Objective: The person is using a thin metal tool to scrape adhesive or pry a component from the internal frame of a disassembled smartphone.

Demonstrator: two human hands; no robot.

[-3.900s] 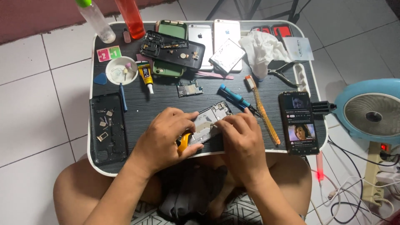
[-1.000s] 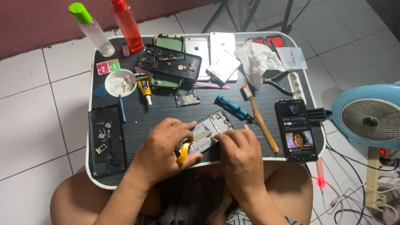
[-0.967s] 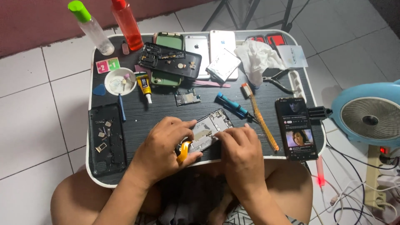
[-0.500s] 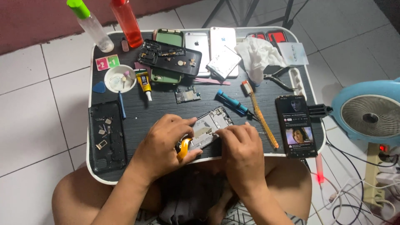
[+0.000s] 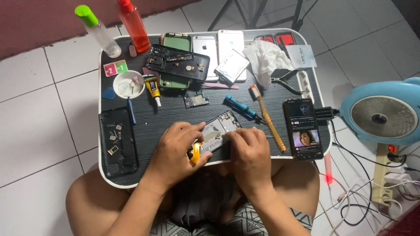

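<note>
Both hands grip the opened phone (image 5: 217,132) on the bench (image 5: 175,114): left hand (image 5: 175,153) fingers pinching a yellow tool (image 5: 194,154), right hand (image 5: 249,150) fingers pressed onto the phone.

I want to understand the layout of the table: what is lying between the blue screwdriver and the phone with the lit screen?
In the head view, a long orange-handled brush lies slanted between the blue screwdriver and the lit phone, on the dark tabletop.

On the surface (image 5: 175,113) we find the opened phone (image 5: 218,131) at the near edge, between the left hand (image 5: 175,153) and right hand (image 5: 249,153). The screwdriver (image 5: 239,107) lies just behind it, the lit phone (image 5: 302,127) to its right, the parts tray (image 5: 117,142) at far left.
</note>
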